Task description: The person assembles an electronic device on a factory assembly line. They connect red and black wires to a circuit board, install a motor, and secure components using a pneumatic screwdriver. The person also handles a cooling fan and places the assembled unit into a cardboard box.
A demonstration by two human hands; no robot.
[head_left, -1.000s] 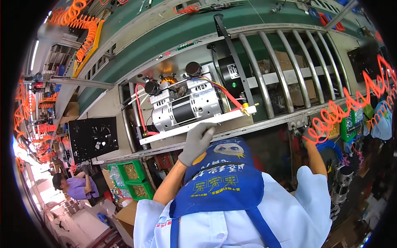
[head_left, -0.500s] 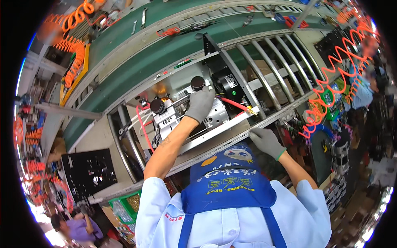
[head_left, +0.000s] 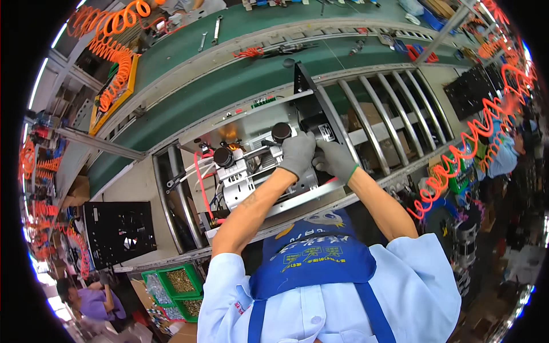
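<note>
In the head view, the left hand (head_left: pixel 297 153) in a grey knit glove is curling its fingers over the silver ribbed-metal compressor motor with two black round caps (head_left: pixel 251 166), which is sitting on a shiny steel tray (head_left: pixel 297 197) on the roller conveyor (head_left: pixel 394 123). The right hand (head_left: pixel 334 160), also gloved, is closing its fingers against the upright black sheet-metal panel (head_left: pixel 311 106) just beside it. A fitting step seems underway; aligning calls for steady pressure.
</note>
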